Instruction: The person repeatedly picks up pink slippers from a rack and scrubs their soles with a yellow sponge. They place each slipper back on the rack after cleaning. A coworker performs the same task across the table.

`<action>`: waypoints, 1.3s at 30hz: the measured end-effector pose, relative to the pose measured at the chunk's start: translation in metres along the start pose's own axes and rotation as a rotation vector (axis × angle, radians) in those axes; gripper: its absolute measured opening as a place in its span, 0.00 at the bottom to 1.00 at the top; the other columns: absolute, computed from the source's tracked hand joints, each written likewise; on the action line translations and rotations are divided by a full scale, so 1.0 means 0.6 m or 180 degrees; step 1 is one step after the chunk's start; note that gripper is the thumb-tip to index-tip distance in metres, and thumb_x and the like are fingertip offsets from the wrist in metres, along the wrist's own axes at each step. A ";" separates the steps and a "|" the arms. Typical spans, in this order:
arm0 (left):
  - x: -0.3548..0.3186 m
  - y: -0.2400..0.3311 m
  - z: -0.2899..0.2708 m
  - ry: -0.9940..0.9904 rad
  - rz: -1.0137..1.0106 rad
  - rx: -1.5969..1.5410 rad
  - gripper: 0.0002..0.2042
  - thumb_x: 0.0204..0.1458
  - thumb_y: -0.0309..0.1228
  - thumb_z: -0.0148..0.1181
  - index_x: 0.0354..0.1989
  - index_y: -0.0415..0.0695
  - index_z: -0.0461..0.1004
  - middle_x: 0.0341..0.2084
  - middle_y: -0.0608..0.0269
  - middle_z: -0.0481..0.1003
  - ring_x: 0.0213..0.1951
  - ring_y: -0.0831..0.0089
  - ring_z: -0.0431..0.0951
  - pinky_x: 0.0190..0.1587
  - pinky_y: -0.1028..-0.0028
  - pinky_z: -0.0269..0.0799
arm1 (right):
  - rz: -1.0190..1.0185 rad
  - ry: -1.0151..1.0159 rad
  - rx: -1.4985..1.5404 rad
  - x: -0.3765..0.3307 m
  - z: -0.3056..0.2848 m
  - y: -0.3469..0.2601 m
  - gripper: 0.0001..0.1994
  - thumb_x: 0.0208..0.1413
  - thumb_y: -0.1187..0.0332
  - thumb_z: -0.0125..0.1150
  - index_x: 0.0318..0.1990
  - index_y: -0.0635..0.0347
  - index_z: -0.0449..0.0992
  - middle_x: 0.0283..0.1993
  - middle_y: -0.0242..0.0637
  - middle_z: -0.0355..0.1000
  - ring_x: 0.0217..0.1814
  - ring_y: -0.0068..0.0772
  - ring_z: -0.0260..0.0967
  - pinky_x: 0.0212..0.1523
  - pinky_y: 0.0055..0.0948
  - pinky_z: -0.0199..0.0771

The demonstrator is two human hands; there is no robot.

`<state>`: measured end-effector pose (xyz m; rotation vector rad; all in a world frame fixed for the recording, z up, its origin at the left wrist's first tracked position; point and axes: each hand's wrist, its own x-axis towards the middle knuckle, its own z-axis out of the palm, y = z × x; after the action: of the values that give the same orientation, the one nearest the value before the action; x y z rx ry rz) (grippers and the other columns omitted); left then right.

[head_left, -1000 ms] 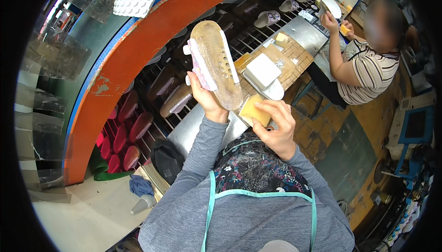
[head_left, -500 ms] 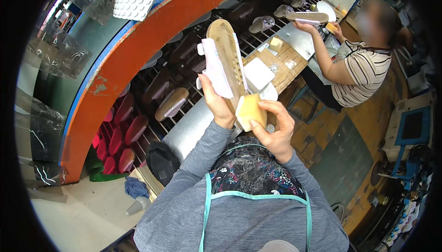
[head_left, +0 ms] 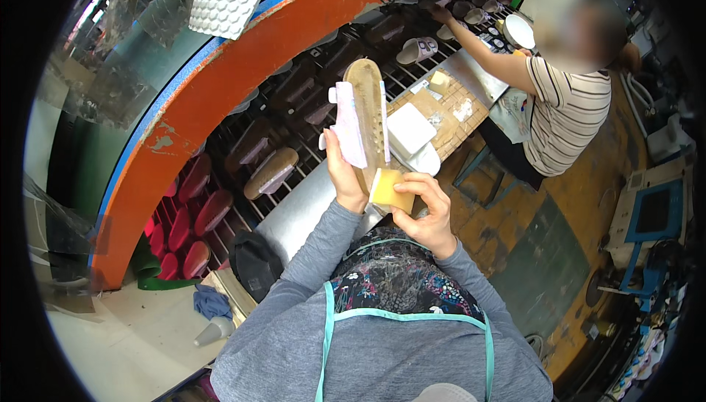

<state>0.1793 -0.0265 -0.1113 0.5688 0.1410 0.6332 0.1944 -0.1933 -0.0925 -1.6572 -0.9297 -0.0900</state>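
Observation:
My left hand [head_left: 342,173] is closed round the lower end of a sandal [head_left: 373,112]. The sandal points away from me, its brown flat face up and its pale lavender strap flaps spread along both sides. A block of yellow sponge [head_left: 395,192] with a paler edge is pinched between the thumb and fingers of my right hand [head_left: 430,214]. The sponge lies against the sandal's near end, partly covering it. Below both hands is my dark flowered apron [head_left: 404,273].
A rack conveyor holds brown-bottomed sandals [head_left: 271,173] and pink ones [head_left: 213,212] under an orange arch [head_left: 173,134]. Ahead right, a worktable bears a white box [head_left: 410,128] and another sponge [head_left: 439,81]. A co-worker [head_left: 566,101] in a striped top sits beyond, near a white bowl [head_left: 519,31].
The sandal and sponge have shifted slightly in view, still held in my hands. The co-worker's arm now reaches out to the rack; the sandal that person held up is no longer in front of them.

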 end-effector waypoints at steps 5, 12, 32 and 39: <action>0.033 0.029 -0.089 0.0909 -0.0847 -0.0017 0.32 0.63 0.54 0.34 0.64 0.40 0.63 0.58 0.51 0.69 0.60 0.55 0.69 0.66 0.60 0.59 | 0.0676 -0.0158 -0.0019 -0.029 -0.010 0.102 0.15 0.37 0.73 0.63 0.38 0.63 0.78 0.39 0.43 0.76 0.45 0.43 0.75 0.50 0.34 0.74; -0.083 0.125 -0.209 -0.0912 -0.0630 -0.0816 0.36 0.45 0.27 0.65 0.66 0.43 0.60 0.66 0.51 0.59 0.69 0.52 0.54 0.72 0.47 0.41 | 0.1612 0.0516 -0.1507 -0.093 -0.045 0.283 0.15 0.39 0.72 0.65 0.40 0.56 0.78 0.42 0.40 0.73 0.47 0.47 0.70 0.51 0.41 0.70; 0.051 0.074 -0.108 -0.0143 -0.1817 -0.0466 0.28 0.60 0.54 0.48 0.56 0.41 0.71 0.43 0.49 0.78 0.42 0.58 0.81 0.48 0.58 0.79 | 0.1174 -0.0133 0.2221 0.054 -0.054 0.086 0.24 0.46 0.75 0.72 0.52 0.66 0.73 0.50 0.37 0.75 0.53 0.29 0.72 0.57 0.29 0.70; 0.075 0.009 -0.010 0.0570 -0.1522 0.0370 0.26 0.62 0.52 0.48 0.52 0.40 0.73 0.39 0.54 0.80 0.37 0.66 0.82 0.42 0.66 0.81 | -0.0682 -0.0824 -0.0436 0.078 -0.035 -0.010 0.22 0.34 0.72 0.72 0.44 0.55 0.80 0.43 0.39 0.76 0.45 0.42 0.72 0.52 0.38 0.68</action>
<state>0.2112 0.0065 -0.1115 0.5639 0.4697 0.2094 0.2308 -0.1869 -0.0568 -1.7163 -1.3222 -0.0871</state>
